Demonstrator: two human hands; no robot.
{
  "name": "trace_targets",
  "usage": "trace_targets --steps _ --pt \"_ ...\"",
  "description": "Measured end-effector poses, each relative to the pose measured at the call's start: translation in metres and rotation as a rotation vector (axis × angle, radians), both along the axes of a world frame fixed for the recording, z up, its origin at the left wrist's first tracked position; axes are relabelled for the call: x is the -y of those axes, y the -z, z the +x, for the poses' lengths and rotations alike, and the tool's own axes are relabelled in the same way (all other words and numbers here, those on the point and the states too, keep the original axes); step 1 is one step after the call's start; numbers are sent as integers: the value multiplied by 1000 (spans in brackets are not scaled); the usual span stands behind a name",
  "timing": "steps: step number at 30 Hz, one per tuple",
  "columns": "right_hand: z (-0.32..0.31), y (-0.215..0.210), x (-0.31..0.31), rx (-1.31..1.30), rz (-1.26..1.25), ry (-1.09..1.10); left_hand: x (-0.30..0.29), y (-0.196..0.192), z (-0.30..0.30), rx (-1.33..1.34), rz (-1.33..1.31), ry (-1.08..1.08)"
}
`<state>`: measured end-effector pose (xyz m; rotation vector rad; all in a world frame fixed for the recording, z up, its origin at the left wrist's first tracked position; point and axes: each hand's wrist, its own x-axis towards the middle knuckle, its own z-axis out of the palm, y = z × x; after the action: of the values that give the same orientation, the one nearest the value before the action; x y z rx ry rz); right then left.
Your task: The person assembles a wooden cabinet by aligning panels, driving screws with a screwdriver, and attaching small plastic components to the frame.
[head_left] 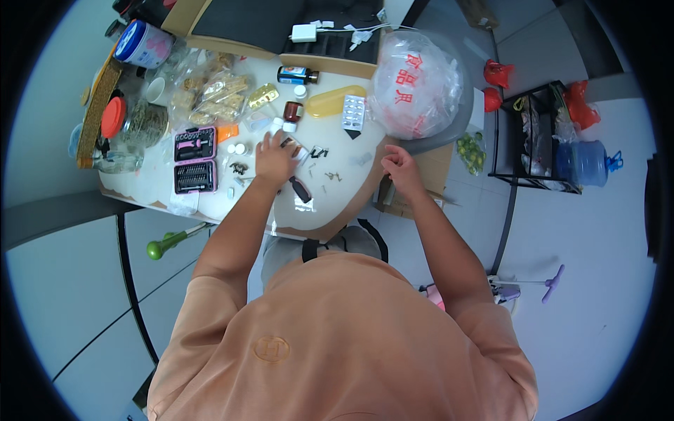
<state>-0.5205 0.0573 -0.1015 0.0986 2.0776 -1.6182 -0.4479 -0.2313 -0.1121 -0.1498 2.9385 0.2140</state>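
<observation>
My left hand lies palm down over the white table, its fingers spread. By its fingertips is a small brown and white piece, partly covered; whether they touch is unclear. To the right of it are small black parts and several tiny screws or fittings. A dark hand tool, like a short screwdriver, rests nearer to me. Over the table's right edge hovers my right hand, fingers loosely bent and apart, with nothing visible in it. An open pink tool case with black bits lies left of my left hand.
Behind my hands stand a brown bottle, a dark bottle, a blister pack and a yellow oval item. Food bags and jars crowd the left. A stuffed plastic bag bulges at right.
</observation>
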Motion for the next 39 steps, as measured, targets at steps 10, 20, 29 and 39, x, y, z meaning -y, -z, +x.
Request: trace_targets --steps 10,20,29,39 --pt "46 -17 -28 22 5 244 7 -1 -2 -78 58 86" --pt "86 -29 18 34 11 254 29 6 -13 -238 181 178" --pt "89 -46 21 24 35 299 -1 -13 -42 -308 561 252" --pt "104 -75 -44 4 44 493 -57 4 -83 -113 480 163"
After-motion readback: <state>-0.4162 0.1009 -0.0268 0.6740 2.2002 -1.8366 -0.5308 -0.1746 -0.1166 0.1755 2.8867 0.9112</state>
